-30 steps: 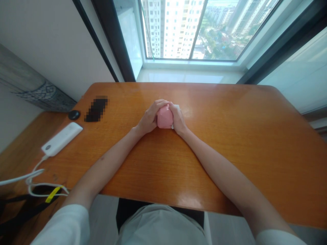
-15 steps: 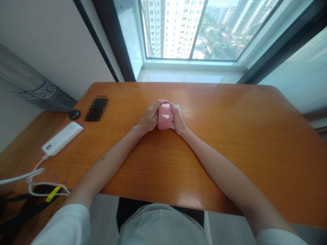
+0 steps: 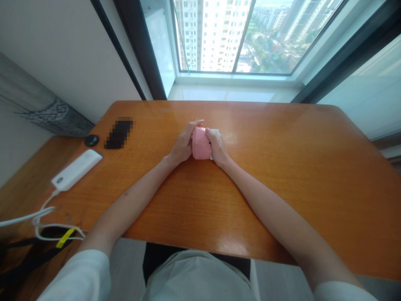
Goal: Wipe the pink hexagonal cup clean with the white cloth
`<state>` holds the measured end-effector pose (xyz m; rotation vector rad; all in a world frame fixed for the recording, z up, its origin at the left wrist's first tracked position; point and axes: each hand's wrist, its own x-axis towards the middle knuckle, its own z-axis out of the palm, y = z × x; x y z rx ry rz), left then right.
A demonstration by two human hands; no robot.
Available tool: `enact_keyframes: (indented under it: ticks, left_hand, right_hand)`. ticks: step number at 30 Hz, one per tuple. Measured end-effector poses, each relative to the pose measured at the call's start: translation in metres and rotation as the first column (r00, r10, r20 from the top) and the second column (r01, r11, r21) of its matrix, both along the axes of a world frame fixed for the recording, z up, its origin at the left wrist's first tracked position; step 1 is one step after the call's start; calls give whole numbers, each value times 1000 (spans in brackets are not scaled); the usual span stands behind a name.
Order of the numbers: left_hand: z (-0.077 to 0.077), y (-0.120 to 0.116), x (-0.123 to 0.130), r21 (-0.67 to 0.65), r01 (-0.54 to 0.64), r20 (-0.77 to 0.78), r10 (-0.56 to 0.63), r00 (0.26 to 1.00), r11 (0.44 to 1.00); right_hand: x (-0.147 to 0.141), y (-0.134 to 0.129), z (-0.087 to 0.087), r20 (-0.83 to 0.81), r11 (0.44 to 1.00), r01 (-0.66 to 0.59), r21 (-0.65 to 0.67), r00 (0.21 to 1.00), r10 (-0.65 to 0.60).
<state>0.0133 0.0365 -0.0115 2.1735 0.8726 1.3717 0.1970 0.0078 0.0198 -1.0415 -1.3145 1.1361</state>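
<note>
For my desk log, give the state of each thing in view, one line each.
left hand: curled against the pink object's left side
right hand: pressed against its right side
pink object: held between the hands, on the table
white scrap: sticking out beside the right hand
white power bank: lying on the table, cable attached

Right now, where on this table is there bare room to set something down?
The wide bare patch lies on the orange wooden table, right of the right hand. Crowded: the left corner, with the white rectangular power bank and its cable.
</note>
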Motion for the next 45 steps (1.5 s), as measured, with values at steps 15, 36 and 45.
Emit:
enact_keyframes:
  ticks: [15,36,45]
  left_hand:
    - [11,0,-1,229,146,-59,-136,989,962]
    - [-4,5,-2,-322,170,82,-151,985,931]
    - [6,0,-14,312,177,-160,-132,978,934]
  right_hand:
    - [-1,6,-10,-7,997,70,22,998,-70]
    - [2,-3,-5,6,998,-59,38,998,58]
    - [0,-2,-4,8,999,-38,29,999,38]
